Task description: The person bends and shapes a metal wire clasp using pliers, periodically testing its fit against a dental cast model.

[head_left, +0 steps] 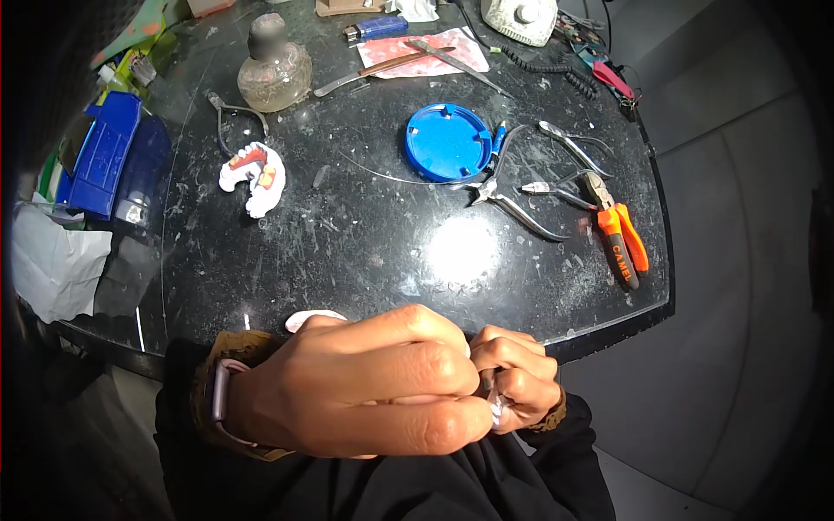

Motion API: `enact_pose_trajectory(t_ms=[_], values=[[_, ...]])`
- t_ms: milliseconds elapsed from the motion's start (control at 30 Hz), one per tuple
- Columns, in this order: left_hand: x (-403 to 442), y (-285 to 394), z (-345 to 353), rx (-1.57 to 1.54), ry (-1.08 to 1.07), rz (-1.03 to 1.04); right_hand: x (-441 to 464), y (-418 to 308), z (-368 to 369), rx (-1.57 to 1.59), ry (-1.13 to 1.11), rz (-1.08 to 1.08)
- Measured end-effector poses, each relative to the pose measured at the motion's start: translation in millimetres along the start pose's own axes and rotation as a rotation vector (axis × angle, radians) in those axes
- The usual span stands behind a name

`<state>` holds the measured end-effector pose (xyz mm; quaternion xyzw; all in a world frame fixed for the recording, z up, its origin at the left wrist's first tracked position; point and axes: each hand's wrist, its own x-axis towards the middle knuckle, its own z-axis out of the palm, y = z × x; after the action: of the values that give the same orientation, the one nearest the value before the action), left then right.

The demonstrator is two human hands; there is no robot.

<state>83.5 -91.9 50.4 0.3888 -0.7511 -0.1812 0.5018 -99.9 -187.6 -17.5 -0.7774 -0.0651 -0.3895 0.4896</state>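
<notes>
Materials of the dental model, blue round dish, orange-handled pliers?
Dental model: probably plaster; matte, chalky white, with reddish areas that may be wax.
Blue round dish: likely moulded plastic; smooth, evenly coloured, with rim tabs.
Orange-handled pliers: greyish bare-metal head, probably steel; orange-and-dark grips look like rubber or plastic.

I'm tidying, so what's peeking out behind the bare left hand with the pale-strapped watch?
A rounded white piece shows beyond the left hand, near the front edge of the glossy black table. The hand covers the rest, hiding its full shape.
</notes>
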Motion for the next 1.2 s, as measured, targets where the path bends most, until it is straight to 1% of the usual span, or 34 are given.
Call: enact_pose_trajectory(t_ms=[100, 167, 233, 433, 600, 633, 833, 1033, 1133, 1200], values=[[0, -5, -1, -0.083, -0.009, 0.037, 6, 0, -1, 0.16, -0.079, 0.064], [0, -9, -1, -0.179, -0.006, 0.021, 6, 0, 1, 0.274, -0.117, 0.098], [1, -9, -3, -0.291, -0.013, -0.014, 7, 2, 2, 0.302, -0.118, 0.099], [-3, -16, 5, -0.425, 0.037, 0.01, 6, -1, 6, 0.339, -0.099, 0.126], [-4, -16, 13, -0.584, 0.056, -0.061, -1, 0, 7, 0.495, -0.123, 0.177], [-4, -15, 15, -0.611, 0.06, -0.076, -1, 0, 6, 0.471, -0.114, 0.17], [-2, -8, 20, -0.593, 0.109, -0.172, -2, -2, 7, 0.506, -0.107, 0.17], [1, -9, 17, -0.563, 0.045, -0.149, -5, -1, 8, 0.467, -0.089, 0.099], [2, -8, 13, -0.49, 0.021, -0.147, -3, -7, 10, 0.452, -0.04, 0.125], [3, -7, 12, -0.486, 0.017, -0.167, -7, -7, 17, 0.438, 0.052, 0.101]])
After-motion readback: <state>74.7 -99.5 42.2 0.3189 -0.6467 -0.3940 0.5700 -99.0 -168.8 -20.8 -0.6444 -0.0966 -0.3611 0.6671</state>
